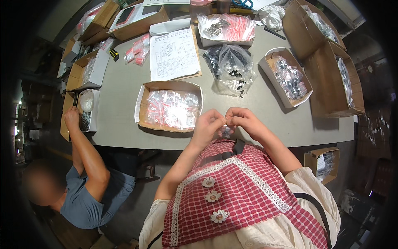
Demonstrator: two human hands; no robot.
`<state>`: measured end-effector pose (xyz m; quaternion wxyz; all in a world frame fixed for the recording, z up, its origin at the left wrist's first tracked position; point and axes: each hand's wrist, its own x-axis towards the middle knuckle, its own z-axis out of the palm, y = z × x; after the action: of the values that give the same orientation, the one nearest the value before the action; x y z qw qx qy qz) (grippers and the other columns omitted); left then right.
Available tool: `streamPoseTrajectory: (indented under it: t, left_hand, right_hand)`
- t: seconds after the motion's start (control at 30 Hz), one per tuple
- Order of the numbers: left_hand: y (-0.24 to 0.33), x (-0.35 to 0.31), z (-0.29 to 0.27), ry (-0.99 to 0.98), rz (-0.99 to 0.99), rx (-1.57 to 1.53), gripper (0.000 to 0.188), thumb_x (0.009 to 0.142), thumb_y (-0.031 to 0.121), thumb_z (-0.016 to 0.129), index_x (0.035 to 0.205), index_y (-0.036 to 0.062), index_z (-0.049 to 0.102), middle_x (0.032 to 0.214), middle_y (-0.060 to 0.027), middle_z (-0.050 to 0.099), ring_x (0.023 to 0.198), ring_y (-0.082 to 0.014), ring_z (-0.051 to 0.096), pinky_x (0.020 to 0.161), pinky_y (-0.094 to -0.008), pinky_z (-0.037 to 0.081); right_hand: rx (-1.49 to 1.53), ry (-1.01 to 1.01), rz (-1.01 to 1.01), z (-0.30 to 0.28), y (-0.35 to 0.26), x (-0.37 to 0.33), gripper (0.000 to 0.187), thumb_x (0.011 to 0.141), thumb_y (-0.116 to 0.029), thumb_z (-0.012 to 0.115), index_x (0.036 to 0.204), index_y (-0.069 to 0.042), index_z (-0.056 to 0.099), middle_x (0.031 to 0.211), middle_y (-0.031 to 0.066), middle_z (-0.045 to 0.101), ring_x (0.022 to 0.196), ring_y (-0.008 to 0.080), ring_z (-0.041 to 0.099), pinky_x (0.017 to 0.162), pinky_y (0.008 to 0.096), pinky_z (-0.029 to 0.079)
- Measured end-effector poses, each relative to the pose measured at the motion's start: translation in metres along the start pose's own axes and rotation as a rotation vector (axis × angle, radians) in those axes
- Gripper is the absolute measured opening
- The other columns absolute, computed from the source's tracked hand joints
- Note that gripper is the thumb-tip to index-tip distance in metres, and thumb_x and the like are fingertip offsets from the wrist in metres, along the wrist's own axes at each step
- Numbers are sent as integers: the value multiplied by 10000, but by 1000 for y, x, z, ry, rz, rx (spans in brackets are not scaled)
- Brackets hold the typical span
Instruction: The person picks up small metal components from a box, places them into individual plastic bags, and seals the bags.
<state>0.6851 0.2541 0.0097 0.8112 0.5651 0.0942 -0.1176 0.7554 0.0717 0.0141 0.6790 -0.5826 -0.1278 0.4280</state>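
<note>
The left hand (210,125) and the right hand (244,121) pinched the top of a little clear bag (226,132), right by the bench's (120,83) near edge. What was inside was too small to tell. An open box (163,127) full of small bags sat near that edge, just left of the hands.

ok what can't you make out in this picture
In the head view:
small clear plastic bag: contents too small, partly behind bare left hand and bare right hand
white sheet with black line drawings: details too small
blue looped handles: cut off by the top edge
</note>
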Motion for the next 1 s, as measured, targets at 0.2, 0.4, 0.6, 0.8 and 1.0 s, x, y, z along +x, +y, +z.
streamPoseTrajectory:
  t: [0.2,0.4,0.6,0.8,1.0]
  left_hand:
    - [-1,3,-2,0,-57,-192,82,916,96,588,861,35,580,791,-49,630,675,-97,570,615,-240,452]
    - [8,-2,-4,95,-38,-10,143,939,149,630,972,10,625,818,-53,642,735,-112,598,625,-233,464]
    - [10,17,-52,668,450,872,347,885,180,703,1141,-11,567,1002,-149,647,866,-282,639,785,-376,513]
    - [1,29,-90,478,-13,1400,322,788,241,761,958,-9,650,854,-190,678,829,-376,648,744,-451,497]
    - [20,11,-85,576,182,969,174,819,191,720,851,24,684,716,-98,676,666,-213,655,637,-330,504]
  right_hand:
    - [214,63,97,7,-9,-6,94,808,-106,537,812,-36,600,723,9,565,641,95,519,596,241,433]
    - [324,193,-77,3,-10,-16,90,875,-130,612,856,-43,596,761,24,583,678,108,556,658,255,449]
    - [414,725,-503,-38,-18,-31,136,936,-136,611,1030,-39,593,951,53,635,808,123,606,726,266,472]
    - [237,443,-301,-18,-2,-25,155,891,-82,642,1033,-21,634,972,60,663,818,120,618,751,258,489]
    - [173,303,-192,-1,3,-6,117,922,-73,622,1029,-29,641,962,46,663,844,110,611,778,264,507]
